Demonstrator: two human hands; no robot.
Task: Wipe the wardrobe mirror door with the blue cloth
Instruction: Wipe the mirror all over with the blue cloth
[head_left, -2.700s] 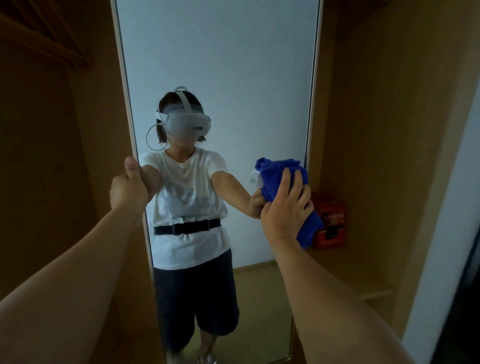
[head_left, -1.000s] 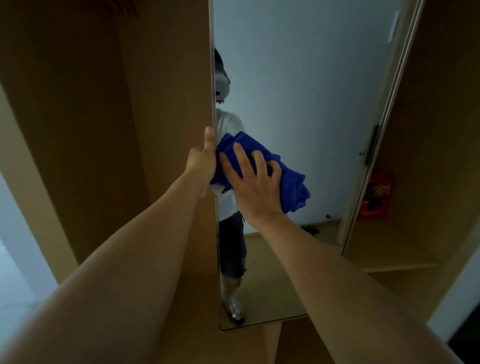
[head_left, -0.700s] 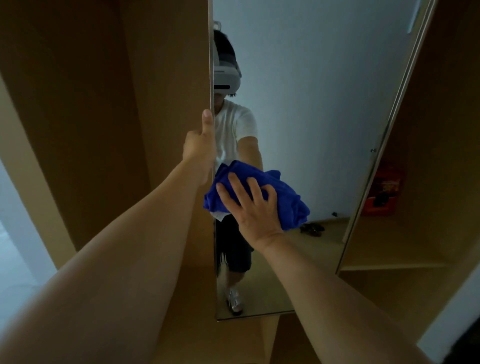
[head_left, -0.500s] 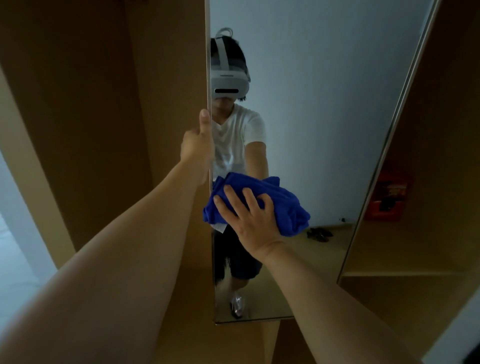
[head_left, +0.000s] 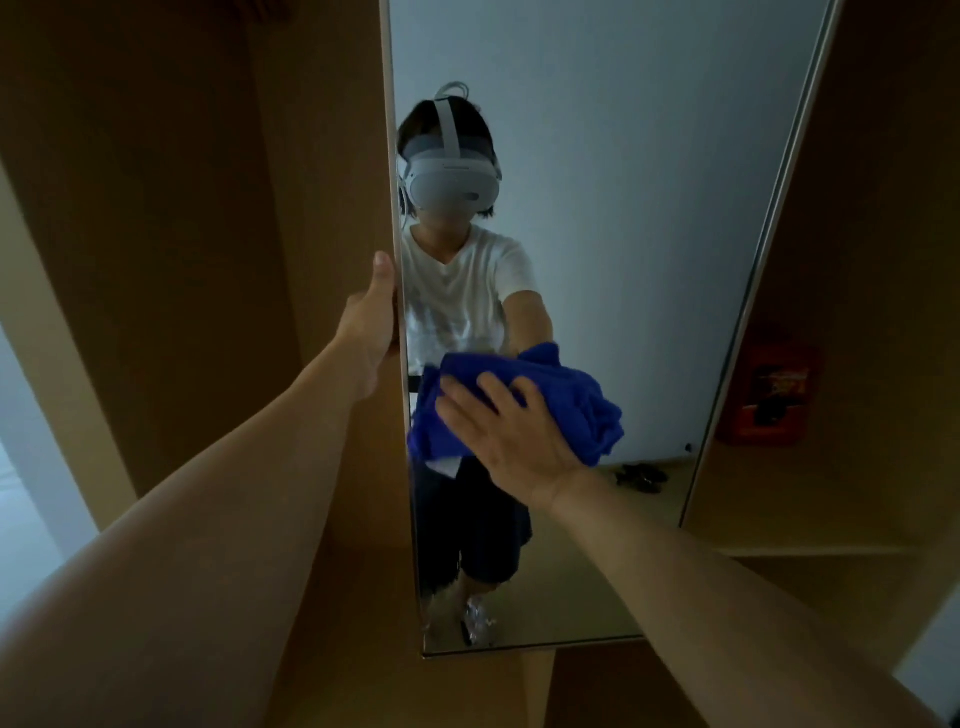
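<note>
With your left hand (head_left: 371, 322) gripping the mirror door (head_left: 623, 208) by its left edge, thumb up, hold it steady, and keep your right hand (head_left: 511, 431) flat, fingers spread, pressing the bunched blue cloth (head_left: 582, 405) firmly on the lower-left glass in overlapping strokes.

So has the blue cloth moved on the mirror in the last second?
Yes. The blue cloth has slid down the mirror door; it was level with the left hand gripping the edge, now it sits below it.
</note>
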